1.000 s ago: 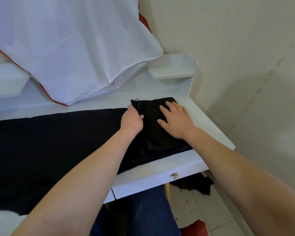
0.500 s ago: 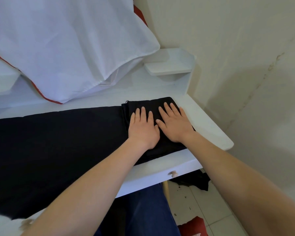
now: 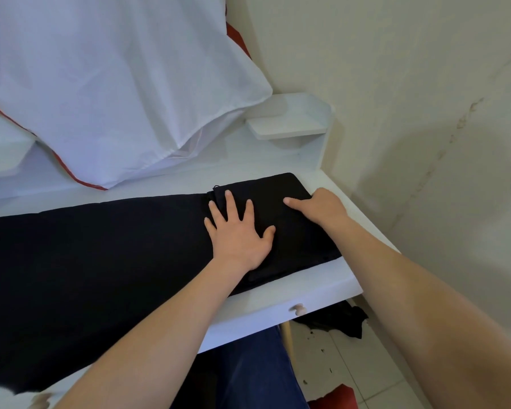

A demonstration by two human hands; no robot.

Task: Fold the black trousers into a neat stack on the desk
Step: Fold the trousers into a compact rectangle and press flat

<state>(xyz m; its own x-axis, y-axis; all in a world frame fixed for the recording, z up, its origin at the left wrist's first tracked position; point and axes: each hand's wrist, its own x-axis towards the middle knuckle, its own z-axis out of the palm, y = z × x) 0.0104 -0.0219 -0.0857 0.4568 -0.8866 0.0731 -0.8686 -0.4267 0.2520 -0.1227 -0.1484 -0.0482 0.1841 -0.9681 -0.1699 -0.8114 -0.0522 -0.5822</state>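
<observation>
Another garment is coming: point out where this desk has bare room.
Bare desk shows as a strip between the black trousers and the white cloth, a corner right of the right hand, and a narrow front edge above the drawer knob. The corner shelf is bare too. Crowded: the folded end under the left hand.

Plain black trousers on white surface. Behind surface, white cloth edged red. Beside surface, cream wall, brown-stained. Below surface, dark blue denim, pale tiles.

The black trousers are cut off by the left edge. Fingers of the right hand are hidden behind its knuckles.
</observation>
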